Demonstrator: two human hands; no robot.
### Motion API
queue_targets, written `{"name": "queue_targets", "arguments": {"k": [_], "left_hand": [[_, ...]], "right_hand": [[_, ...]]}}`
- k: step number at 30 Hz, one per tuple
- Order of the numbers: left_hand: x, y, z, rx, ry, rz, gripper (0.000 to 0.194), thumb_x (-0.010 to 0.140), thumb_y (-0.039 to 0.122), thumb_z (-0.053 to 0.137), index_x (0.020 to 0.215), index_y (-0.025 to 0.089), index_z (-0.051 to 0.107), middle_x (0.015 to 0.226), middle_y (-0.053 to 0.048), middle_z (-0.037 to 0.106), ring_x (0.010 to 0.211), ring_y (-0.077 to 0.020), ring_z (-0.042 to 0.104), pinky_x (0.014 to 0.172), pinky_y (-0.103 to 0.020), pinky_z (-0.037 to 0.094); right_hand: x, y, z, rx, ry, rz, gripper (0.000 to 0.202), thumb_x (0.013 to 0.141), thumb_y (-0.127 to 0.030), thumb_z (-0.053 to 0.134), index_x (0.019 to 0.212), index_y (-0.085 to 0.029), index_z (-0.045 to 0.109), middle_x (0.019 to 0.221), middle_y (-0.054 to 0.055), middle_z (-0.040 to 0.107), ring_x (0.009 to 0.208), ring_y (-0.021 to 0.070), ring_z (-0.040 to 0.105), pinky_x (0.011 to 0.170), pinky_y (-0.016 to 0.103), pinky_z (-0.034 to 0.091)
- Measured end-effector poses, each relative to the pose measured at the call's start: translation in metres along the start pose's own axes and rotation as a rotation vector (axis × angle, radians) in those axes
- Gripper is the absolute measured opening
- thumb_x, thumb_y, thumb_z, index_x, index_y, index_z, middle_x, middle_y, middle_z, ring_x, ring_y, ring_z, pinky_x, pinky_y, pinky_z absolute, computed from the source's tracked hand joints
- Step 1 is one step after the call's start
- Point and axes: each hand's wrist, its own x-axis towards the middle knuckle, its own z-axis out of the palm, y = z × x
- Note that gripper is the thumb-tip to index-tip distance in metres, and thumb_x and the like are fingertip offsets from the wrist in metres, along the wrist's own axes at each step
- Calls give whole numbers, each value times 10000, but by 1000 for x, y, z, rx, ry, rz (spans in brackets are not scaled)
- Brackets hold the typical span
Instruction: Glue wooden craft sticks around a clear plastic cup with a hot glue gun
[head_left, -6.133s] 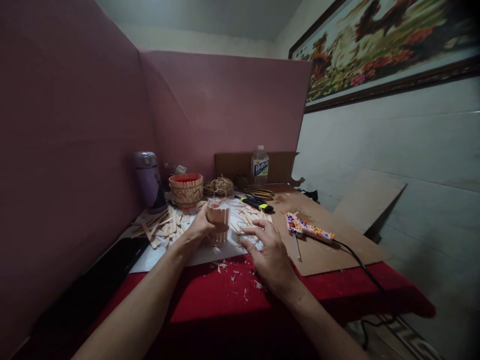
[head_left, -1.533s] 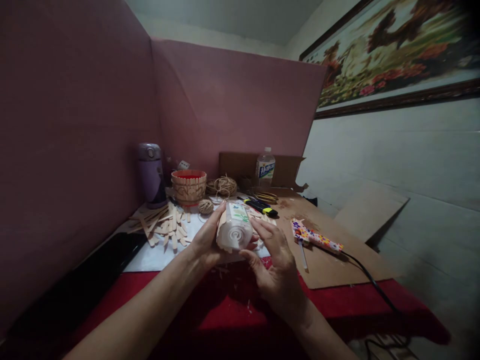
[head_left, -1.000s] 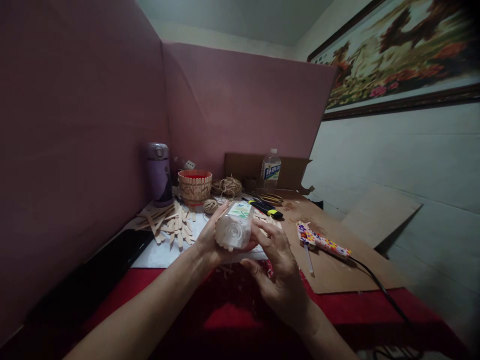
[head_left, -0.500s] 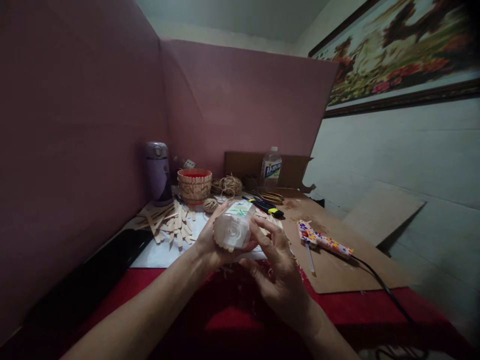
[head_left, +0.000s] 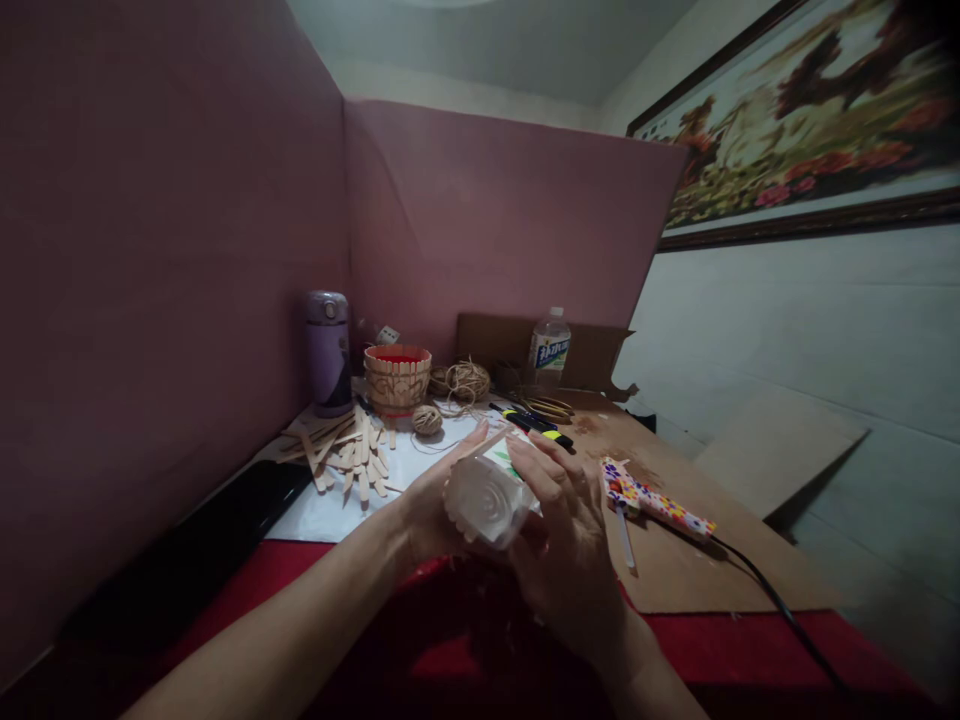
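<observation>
In the middle of the head view, a clear plastic bottle (head_left: 487, 499) is tilted with its ringed base toward me. A white and green label shows on its upper side, and pale wooden sticks line its left edge. My left hand (head_left: 433, 507) is closed around the bottle from the left, with the thumb up along its side. From the right, my right hand (head_left: 564, 525) curls over it, its fingers lying across the label and the thumb below. The bottle's far end is hidden.
Loose craft sticks (head_left: 362, 462) lie at left by a purple flask (head_left: 328, 355), a stick-covered pot (head_left: 397, 378) and twine balls (head_left: 468, 381). A utility knife (head_left: 536, 424) lies beyond my hands. Right, a corded glue gun (head_left: 656, 502) rests on cardboard (head_left: 720, 570); a labelled bottle (head_left: 550, 348) stands behind.
The bottle has moved slightly right and down, its base turned more toward me. My right hand's fingers have shifted up over its label. The view has shifted a little.
</observation>
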Motion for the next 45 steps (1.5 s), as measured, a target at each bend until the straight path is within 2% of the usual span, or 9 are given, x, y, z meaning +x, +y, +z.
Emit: {"name": "queue_targets", "arguments": {"k": [4, 6, 8, 13, 20, 26, 31, 38, 45], "left_hand": [[2, -2, -7, 317, 220, 50, 567, 750, 678, 517, 706, 122, 623, 553, -49, 632, 492, -164, 574, 486, -255, 436], [5, -3, -11, 418, 324, 129, 523, 682, 661, 601, 673, 138, 612, 516, -24, 594, 457, -137, 527, 453, -231, 384], [8, -4, -14, 466, 364, 185, 447, 645, 592, 664, 653, 149, 604, 510, -10, 570, 462, -120, 504, 461, -222, 365], [11, -6, -15, 605, 359, 295, 340, 616, 464, 699, 724, 147, 647, 617, -28, 622, 497, -115, 523, 469, -217, 354], [11, -7, -21, 715, 287, 356, 281, 678, 393, 665, 841, 166, 685, 737, -47, 681, 549, -129, 578, 531, -235, 418], [6, -6, -9, 758, 387, 372, 248, 619, 371, 676, 752, 162, 661, 652, -25, 652, 522, -128, 570, 523, -235, 429], [5, -6, -2, 774, 396, 403, 245, 567, 345, 661, 698, 138, 657, 658, -58, 664, 572, -160, 612, 527, -240, 444], [10, -6, -6, 735, 416, 411, 179, 524, 312, 654, 569, 151, 592, 460, -5, 560, 393, -105, 497, 406, -198, 339], [10, -7, -6, 707, 388, 419, 190, 511, 310, 677, 565, 156, 580, 407, 24, 509, 337, -87, 437, 362, -185, 268]], "right_hand": [[1, -1, 1, -100, 67, 6, 578, 795, -162, 563, 1345, -145, 388, 1252, 143, 533, 1189, 305, 457, 1010, 527, 327], [-1, -2, 2, -157, 74, 36, 628, 784, -233, 605, 1363, -146, 379, 1243, 152, 515, 1155, 317, 464, 997, 530, 330], [-3, -3, 3, -192, 74, 71, 685, 769, -259, 622, 1393, -158, 357, 1226, 146, 512, 1120, 319, 472, 989, 532, 332], [-6, -2, 5, -189, 82, 166, 825, 754, -336, 656, 1464, -171, 269, 1162, 133, 536, 1039, 314, 489, 955, 531, 366], [-9, -1, 6, -145, 103, 205, 839, 758, -339, 662, 1474, -188, 251, 1184, 138, 531, 1087, 322, 477, 951, 539, 386], [-9, 0, 6, -130, 101, 216, 828, 780, -384, 645, 1477, -185, 244, 1202, 148, 536, 1090, 324, 483, 932, 544, 405], [-10, 1, 5, -124, 103, 213, 807, 806, -397, 619, 1481, -179, 234, 1202, 157, 541, 1088, 327, 495, 912, 539, 422], [-12, 1, 3, -90, 92, 223, 784, 806, -359, 623, 1474, -176, 255, 1209, 149, 537, 1107, 319, 493, 947, 529, 410], [-15, 0, 3, -69, 87, 235, 721, 786, -332, 640, 1418, -172, 332, 1227, 140, 533, 1157, 317, 467, 987, 523, 383]]}}
